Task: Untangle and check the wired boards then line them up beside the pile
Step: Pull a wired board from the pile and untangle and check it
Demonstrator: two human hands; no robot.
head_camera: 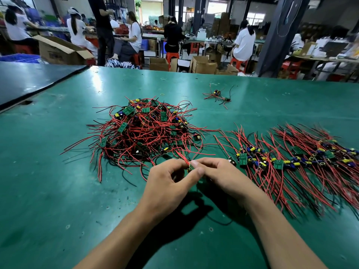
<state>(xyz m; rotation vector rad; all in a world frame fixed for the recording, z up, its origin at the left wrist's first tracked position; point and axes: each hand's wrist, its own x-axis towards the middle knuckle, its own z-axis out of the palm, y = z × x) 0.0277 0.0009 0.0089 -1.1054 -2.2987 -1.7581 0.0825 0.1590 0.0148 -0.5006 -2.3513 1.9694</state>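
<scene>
A tangled pile (147, 131) of small green wired boards with red and black leads lies at the table's middle. To its right, a row of lined-up boards (291, 160) stretches toward the right edge, wires fanned out. My left hand (167, 183) and my right hand (217, 173) meet just in front of the pile, both pinching one small wired board (190, 168). Its red wires run up from my fingertips toward the pile. Most of that board is hidden by my fingers.
The green table mat (58, 191) spreads all around. Two or three loose wired boards (218, 96) lie apart at the back. A dark second table (29, 80) adjoins at the left. Beyond the far edge, people sit at benches among cardboard boxes and red stools.
</scene>
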